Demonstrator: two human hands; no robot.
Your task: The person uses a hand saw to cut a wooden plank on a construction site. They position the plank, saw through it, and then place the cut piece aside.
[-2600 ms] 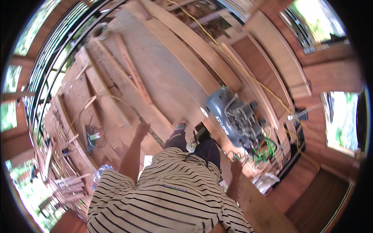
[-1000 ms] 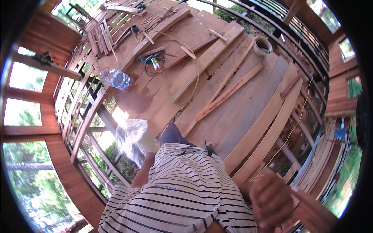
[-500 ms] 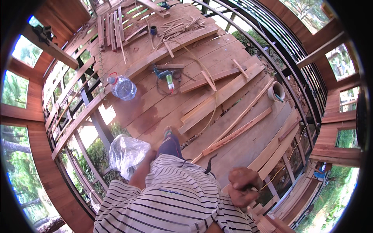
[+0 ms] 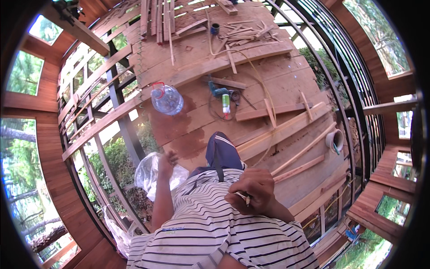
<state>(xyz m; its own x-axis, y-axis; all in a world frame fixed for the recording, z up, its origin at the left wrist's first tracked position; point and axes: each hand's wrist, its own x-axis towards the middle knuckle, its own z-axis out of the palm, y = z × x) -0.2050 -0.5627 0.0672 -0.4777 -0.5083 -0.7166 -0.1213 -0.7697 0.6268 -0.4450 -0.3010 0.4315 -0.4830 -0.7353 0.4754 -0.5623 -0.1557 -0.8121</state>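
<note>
My right hand is in front of my striped shirt, fingers curled closed around a small thin pale stick. Only the stick's tip shows, so I cannot tell its exact kind. Lower left of my raised knee, my left hand hangs with its fingers apart. A clear plastic bag lies just behind and beside that hand; whether they touch is unclear. Farther off, a large clear water bottle with a red handle stands on the planks beside a dark wet patch.
A teal power tool lies by a green-and-white tube and a coiled cord. Long boards and a bucket are at the right. Scrap sticks lie far back. At the left, the frame opens onto bushes.
My right hand has come from the lower right to the front of my body. My left hand has shifted slightly forward, and my knee shows raised. The whole view has turned.
</note>
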